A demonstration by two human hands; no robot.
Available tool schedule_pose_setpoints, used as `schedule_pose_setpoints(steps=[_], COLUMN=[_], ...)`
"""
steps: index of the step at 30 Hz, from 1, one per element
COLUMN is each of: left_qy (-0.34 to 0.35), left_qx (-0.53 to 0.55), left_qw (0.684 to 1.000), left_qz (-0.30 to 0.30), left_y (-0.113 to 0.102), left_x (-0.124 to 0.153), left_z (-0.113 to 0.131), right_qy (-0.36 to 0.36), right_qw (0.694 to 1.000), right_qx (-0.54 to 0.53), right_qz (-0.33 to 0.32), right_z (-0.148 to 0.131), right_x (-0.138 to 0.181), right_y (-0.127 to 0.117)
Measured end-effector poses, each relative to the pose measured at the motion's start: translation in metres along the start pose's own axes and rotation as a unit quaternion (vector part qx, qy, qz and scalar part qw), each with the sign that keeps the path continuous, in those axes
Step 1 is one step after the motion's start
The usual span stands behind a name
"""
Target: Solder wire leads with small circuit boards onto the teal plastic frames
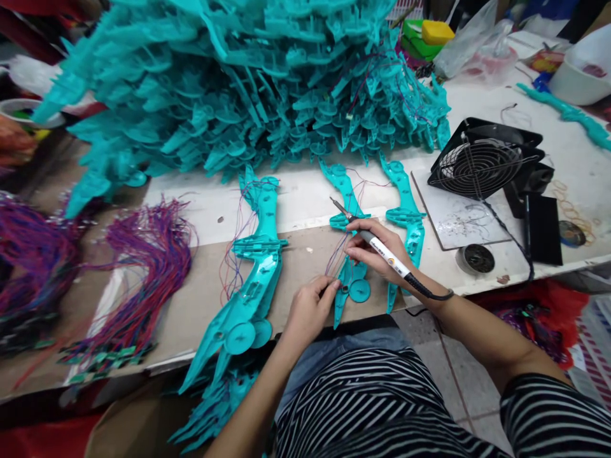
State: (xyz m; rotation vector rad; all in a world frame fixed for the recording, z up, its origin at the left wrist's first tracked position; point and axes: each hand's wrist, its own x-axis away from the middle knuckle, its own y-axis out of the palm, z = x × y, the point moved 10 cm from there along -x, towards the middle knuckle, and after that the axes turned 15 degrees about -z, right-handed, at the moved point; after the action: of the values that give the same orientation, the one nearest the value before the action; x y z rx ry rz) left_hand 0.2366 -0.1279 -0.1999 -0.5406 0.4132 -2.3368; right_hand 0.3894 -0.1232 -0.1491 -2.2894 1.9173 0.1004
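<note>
My right hand [377, 249] is closed round a soldering iron [382, 248], whose tip points up and left over a teal plastic part [351, 254] lying on the bench edge. My left hand [309, 310] pinches thin red and purple wires at the lower end of that same part, beside its round disc. A second teal part [405, 216] lies just right of my right hand. A larger teal part with wires [251, 280] lies to the left.
A big heap of teal parts [238, 83] fills the back of the bench. Bundles of red and purple wires [143, 273] lie at left. A black fan [482, 162], a solder tin [475, 257] and a white bowl [580, 79] stand at right.
</note>
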Motion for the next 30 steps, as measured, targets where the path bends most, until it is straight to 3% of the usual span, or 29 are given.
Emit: schedule_pose_setpoints(steps=[4, 5, 6, 8, 11, 14, 19, 20, 22, 25, 27, 30], left_qy=[0.056, 0.066, 0.07, 0.062, 0.014, -0.054, -0.107, -0.102, -0.068, 0.0, -0.004, -0.05], left_qx=[-0.07, -0.063, -0.034, 0.081, 0.255, 0.305, 0.218, 0.174, 0.043, -0.149, -0.177, -0.089], left_qw=[0.978, 0.973, 0.977, 0.99, 0.966, 0.948, 0.965, 0.976, 0.997, 0.981, 0.978, 0.994], left_qz=[0.19, 0.21, 0.197, 0.094, -0.048, -0.075, -0.095, -0.082, -0.002, 0.126, 0.111, 0.039], left_y=[-0.04, -0.046, -0.048, -0.037, -0.012, -0.002, -0.009, -0.017, -0.044, -0.068, -0.058, -0.033], left_x=[0.022, 0.023, 0.019, -0.003, -0.03, -0.041, -0.046, -0.047, -0.045, -0.034, -0.036, -0.044], left_z=[0.031, 0.039, 0.044, 0.048, 0.045, 0.035, 0.028, 0.029, 0.038, 0.056, 0.049, 0.025], right_qy=[-0.034, -0.042, -0.051, -0.069, -0.096, -0.113, -0.081, -0.077, -0.076, -0.057, -0.02, 0.027], right_qw=[0.996, 0.994, 0.993, 0.991, 0.986, 0.979, 0.974, 0.971, 0.956, 0.911, 0.864, 0.799], right_qx=[0.078, 0.088, 0.095, 0.101, 0.116, 0.146, 0.195, 0.211, 0.257, 0.334, 0.368, 0.391], right_qz=[0.035, 0.044, 0.05, 0.055, 0.069, 0.083, 0.08, 0.086, 0.119, 0.237, 0.344, 0.457], right_z=[-0.011, -0.014, -0.017, -0.023, -0.031, -0.032, -0.026, -0.029, -0.041, -0.062, -0.069, -0.066], right_x=[0.003, 0.004, 0.004, 0.005, 0.007, 0.01, 0.019, 0.025, 0.045, 0.095, 0.136, 0.187], right_y=[-0.005, -0.005, -0.005, -0.003, -0.002, -0.002, -0.01, -0.015, -0.035, -0.085, -0.125, -0.171])
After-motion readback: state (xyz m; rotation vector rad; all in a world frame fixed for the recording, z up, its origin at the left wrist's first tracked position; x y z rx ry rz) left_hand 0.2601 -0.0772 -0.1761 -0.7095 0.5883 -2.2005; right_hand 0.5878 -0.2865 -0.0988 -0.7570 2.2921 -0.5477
